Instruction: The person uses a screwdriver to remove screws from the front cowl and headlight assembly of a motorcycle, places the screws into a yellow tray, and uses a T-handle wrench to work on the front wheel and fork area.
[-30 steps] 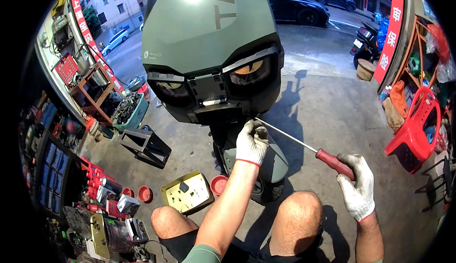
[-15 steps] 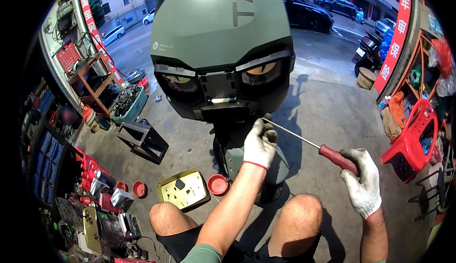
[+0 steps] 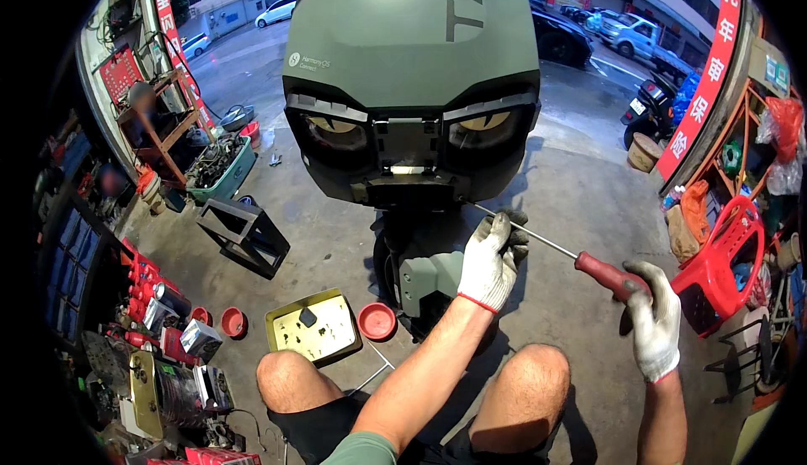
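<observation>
A long screwdriver (image 3: 602, 273) with a red handle slants from my right up to the lower front edge of a green scooter's front panel (image 3: 403, 70). Its tip meets the dark lower edge, just below the right-hand headlight (image 3: 487, 133). My right hand (image 3: 654, 318), in a white knitted glove with dark fingertips, grips the handle's end. Farther up, my left hand (image 3: 493, 257), gloved alike, has its thumb and fingers closed around the thin metal shaft. Whether a screw sits at the tip is too small to tell.
Below the scooter stand a yellow tray (image 3: 280, 331) with small dark parts and a red bowl (image 3: 377, 321). A T-handle wrench (image 3: 374, 374) lies near my left knee. A black metal stand (image 3: 244, 234) is at left, a red plastic chair (image 3: 730, 251) at right.
My left hand has slid back along the shaft, away from the tip, which now shows at the panel edge. My right hand still holds the handle. The view has shifted slightly.
</observation>
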A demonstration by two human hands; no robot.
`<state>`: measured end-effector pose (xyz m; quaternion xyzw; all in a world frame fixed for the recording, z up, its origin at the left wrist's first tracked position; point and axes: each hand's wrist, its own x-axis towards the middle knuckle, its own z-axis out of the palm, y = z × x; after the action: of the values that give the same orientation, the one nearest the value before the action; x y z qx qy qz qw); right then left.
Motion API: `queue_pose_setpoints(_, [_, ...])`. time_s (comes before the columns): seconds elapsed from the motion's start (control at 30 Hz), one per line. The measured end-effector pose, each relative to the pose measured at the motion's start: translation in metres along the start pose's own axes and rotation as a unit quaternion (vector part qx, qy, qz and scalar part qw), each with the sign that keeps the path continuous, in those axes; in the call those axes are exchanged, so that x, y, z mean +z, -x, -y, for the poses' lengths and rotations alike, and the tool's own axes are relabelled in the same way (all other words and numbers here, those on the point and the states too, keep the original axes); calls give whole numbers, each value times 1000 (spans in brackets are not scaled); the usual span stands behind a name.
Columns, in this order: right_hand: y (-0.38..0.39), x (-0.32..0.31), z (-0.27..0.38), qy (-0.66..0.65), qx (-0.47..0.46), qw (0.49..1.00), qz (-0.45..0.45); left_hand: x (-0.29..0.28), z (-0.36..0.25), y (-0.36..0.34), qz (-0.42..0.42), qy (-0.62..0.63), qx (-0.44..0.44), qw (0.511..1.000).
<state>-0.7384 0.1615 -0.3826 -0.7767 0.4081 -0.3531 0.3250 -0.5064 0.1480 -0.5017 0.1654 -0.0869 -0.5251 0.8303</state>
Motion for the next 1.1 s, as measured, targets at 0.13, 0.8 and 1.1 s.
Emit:
queue_pose_setpoints(0.13, [-4, -1, -7, -48, -87, 994, 49, -5, -6, -3, -27, -15, -8, 999])
queue_pose_setpoints(0.8, [-1, 5, -44, 71, -101, 992, 5, -8, -4, -6, 3, -39, 29, 999])
queue_pose_setpoints(1.1, [-2, -8, -63, 111, -47, 992, 18, -9, -3, -12, -13, -48, 26, 998])
